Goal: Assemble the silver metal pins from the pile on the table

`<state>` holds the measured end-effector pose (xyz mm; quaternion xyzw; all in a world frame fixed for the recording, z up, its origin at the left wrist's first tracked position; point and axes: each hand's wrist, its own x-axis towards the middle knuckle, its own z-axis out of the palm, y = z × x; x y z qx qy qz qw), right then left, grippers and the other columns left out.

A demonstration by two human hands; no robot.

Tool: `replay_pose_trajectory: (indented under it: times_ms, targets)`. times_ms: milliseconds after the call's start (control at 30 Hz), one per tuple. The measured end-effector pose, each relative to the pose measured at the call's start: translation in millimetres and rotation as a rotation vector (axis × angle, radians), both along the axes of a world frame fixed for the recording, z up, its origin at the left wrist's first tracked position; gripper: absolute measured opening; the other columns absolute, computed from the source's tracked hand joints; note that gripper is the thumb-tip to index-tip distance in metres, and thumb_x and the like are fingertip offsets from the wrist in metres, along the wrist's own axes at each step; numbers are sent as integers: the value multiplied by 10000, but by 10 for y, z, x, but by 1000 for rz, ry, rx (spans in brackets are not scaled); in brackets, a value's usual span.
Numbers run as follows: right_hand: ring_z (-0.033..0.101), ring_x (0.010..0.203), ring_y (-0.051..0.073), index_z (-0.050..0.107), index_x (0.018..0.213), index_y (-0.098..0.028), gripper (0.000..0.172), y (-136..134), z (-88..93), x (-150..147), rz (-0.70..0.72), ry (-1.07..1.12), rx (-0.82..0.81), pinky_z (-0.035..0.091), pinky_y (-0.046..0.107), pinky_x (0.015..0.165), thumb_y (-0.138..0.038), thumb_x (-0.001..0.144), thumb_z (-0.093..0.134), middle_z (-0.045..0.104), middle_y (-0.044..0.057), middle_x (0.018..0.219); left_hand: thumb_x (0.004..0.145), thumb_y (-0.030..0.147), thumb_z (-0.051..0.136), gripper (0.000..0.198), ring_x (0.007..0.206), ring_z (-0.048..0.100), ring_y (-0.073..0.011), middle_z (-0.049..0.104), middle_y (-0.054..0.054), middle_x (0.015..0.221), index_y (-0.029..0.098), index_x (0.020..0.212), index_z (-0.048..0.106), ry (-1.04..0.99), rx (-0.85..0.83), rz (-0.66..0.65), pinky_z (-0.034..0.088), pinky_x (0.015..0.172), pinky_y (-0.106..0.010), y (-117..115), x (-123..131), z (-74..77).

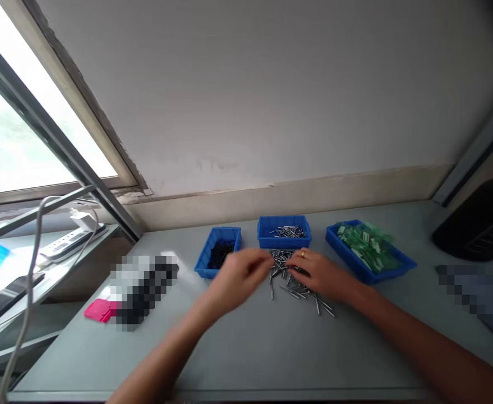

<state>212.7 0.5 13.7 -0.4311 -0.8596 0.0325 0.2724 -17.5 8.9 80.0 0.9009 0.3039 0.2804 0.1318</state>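
Observation:
A loose pile of thin silver metal rods point(296, 289), like pins or blind rivets, lies on the grey table. Over its left edge is my left hand point(240, 278), slightly blurred, with fingers curled in and thumb against them; whatever they pinch is hidden. My right hand point(322, 274), wearing a ring, reaches onto the pile's right side, thumb and forefinger apart, fingertips among the rods. Just behind the pile stands a blue bin point(284, 242) holding more silver rods point(289, 231). A second blue bin point(204, 273), partly behind my left hand, contains small dark pieces point(220, 253).
To the right, a blue tray point(370, 278) holds green plastic packets point(368, 244). A dark rounded object point(477, 216) stands farther right. At left are a pink item point(98, 310), a pixelated dark object point(145, 292), a white cable point(30, 286) and a power strip point(67, 242). A wall rises behind.

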Motion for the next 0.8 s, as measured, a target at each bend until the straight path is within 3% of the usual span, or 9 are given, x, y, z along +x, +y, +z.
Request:
replay_pose_trajectory:
  times_ms: [67, 133, 200, 400, 800]
  targets:
    - [588, 906, 194, 620, 999, -192, 183, -3, -21, -21, 11, -12, -14, 511, 349, 778, -217, 903, 467, 636, 59, 929, 919, 312, 465, 277, 617, 600, -141, 619, -31, 708, 140, 754, 607, 252, -8, 63, 470, 565, -241, 16, 64, -142]
    - [591, 892, 195, 622, 985, -194, 182, 1, -35, -22, 13, -3, -17, 509, 351, 770, -212, 902, 462, 640, 59, 920, 908, 373, 464, 301, 632, 624, -190, 626, -57, 733, 142, 768, 597, 475, 4, 167, 473, 563, -276, 14, 113, -294]
    - [590, 888, 197, 621, 982, -195, 182, 10, -47, -10, 11, 4, -20, 505, 357, 776, -212, 902, 459, 642, 59, 913, 911, 405, 439, 311, 673, 645, -231, 640, -78, 786, 148, 824, 591, 552, 5, 224, 484, 573, -305, 2, 146, -416]
    - [591, 852, 195, 617, 964, -196, 171, 13, -70, -13, 28, -13, -41, 503, 353, 764, -215, 899, 460, 636, 51, 871, 913, 302, 424, 192, 776, 659, -245, 666, -65, 884, 179, 843, 554, 524, -61, 252, 486, 618, -309, -8, 201, -572]
    - [584, 858, 198, 603, 1001, -194, 178, -22, -44, -60, 43, -6, -74, 505, 365, 781, -196, 898, 458, 636, 49, 878, 935, 304, 413, 199, 725, 636, -191, 652, -22, 856, 202, 837, 554, 407, -148, 370, 398, 551, -247, 114, 96, -554]
